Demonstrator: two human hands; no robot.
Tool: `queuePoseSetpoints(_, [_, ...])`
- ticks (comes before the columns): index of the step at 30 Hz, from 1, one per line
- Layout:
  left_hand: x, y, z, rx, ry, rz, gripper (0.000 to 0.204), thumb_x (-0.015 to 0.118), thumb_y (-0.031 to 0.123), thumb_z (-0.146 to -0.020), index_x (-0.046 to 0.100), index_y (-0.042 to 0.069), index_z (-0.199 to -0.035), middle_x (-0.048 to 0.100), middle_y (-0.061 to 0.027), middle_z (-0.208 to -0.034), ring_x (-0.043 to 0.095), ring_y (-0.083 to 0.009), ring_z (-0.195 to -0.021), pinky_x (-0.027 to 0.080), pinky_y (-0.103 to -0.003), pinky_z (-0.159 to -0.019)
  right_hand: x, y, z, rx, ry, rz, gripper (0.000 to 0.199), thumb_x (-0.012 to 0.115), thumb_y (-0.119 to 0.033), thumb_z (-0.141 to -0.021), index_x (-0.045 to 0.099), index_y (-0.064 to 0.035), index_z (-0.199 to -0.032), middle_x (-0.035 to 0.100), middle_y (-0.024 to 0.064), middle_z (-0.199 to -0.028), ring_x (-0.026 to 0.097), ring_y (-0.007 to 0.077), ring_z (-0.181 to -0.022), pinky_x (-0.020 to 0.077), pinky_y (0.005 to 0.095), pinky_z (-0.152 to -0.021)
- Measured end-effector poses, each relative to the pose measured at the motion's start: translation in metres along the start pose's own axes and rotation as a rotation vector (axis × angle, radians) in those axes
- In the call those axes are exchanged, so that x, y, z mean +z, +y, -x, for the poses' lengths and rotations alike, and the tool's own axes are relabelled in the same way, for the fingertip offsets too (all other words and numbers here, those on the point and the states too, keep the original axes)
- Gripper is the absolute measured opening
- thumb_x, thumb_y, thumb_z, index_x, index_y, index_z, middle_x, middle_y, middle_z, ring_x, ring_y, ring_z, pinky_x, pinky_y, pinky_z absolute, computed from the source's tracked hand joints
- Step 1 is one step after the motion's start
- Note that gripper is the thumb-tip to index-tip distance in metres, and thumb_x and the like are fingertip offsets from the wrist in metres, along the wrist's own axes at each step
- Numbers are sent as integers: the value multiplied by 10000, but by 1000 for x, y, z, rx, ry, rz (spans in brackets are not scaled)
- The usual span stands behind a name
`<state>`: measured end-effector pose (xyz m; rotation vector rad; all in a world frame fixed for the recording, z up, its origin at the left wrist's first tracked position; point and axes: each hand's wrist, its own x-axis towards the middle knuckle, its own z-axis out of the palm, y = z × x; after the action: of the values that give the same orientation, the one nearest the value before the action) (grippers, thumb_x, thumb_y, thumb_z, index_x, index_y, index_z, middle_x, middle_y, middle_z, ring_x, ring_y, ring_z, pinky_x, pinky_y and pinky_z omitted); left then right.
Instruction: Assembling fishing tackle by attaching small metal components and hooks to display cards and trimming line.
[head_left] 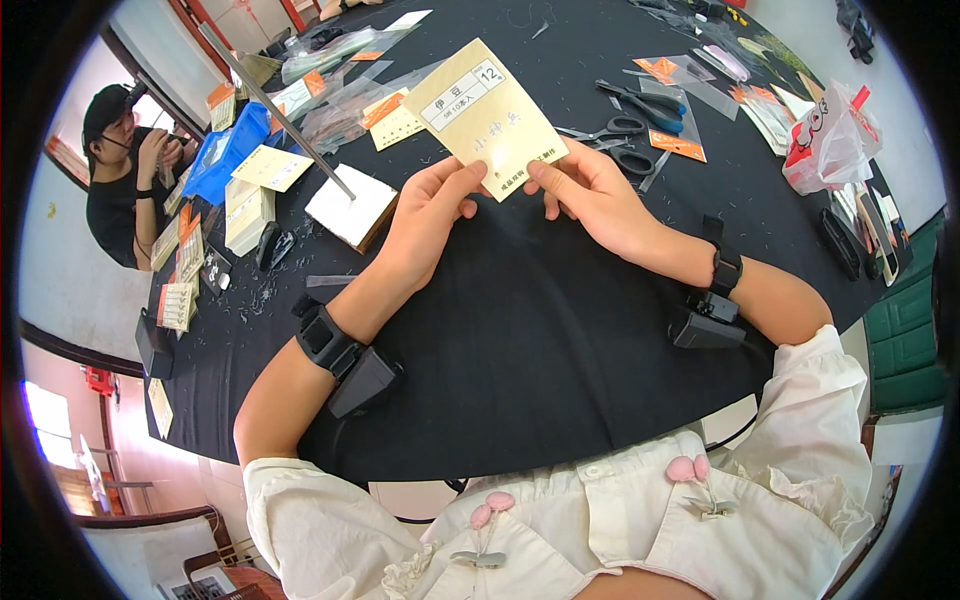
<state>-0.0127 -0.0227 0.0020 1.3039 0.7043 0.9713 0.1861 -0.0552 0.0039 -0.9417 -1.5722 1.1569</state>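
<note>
From the head view I count two bare hands and one cream card (472,110) in them. My left hand (435,195) pinches its near left edge, thumb on the face; my right hand (590,190) pinches its near right corner the same way. The card sits between the hands at the middle of the surface (520,340), turned at a slant.

Right of it I count one pair of black scissors (602,134) and one pair of blue-handled pliers (648,100), close together. Left of it stands one white-topped block (350,205) with one metal rod (290,125) leaning out of it. Each wrist carries one black strapped-on unit. One co-worker (115,190) sits beyond the left edge.

The near edge curves past the white shirt (620,500); between it and my hands, a broad stretch of black cloth gives room to move. The far left and right sides are crowded with packets and cards, too overlapped to count.

At the left is one blue container (228,160); I cannot make out its contents. At the far right is one plastic bag (835,150), white and red, its contents hidden.
</note>
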Motion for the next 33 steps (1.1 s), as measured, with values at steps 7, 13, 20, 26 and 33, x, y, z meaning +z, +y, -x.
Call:
queuePoseSetpoints(7, [-7,2,1,-53,-70,-124,294,603,171,-885,596,-16,-1112,623,-37,-1020,530,-73,-892,415,-228,-796,0,-1,0,-4,-8,7,226,504,-238,-961,540,-21,-1009,579,27,-841,513,65,-658,439,222,-603])
queuePoseSetpoints(13, [-1,4,4,-39,-31,-148,332,611,82,-847,551,-30,-1154,592,-64,-1095,529,-122,-999,398,-276,-886,0,1,-1,-17,-45,23,208,496,-227,-964,535,-24,-990,574,28,-834,516,65,-663,440,223,-604])
queuePoseSetpoints(20, [0,4,5,-7,-35,-128,352,649,75,-818,556,-16,-1145,602,-61,-1079,560,-119,-974,435,-275,-864,-1,2,-1,-47,-66,33,206,489,-224,-966,530,-24,-993,571,32,-833,514,69,-664,440,228,-605])
queuePoseSetpoints(26, [2,8,6,7,-57,-202,424,701,61,-784,528,3,-1167,587,-72,-1107,561,-151,-1019,448,-299,-883,-1,2,0,-41,-77,47,215,493,-230,-965,527,-23,-1010,564,29,-832,511,68,-665,442,227,-605])
queuePoseSetpoints(33, [2,2,5,41,-30,-99,306,674,91,-820,583,16,-1103,614,-31,-1000,564,-87,-893,450,-226,-792,0,1,0,-20,-81,7,217,513,-236,-961,559,-52,-1067,587,2,-853,500,49,-662,421,206,-606])
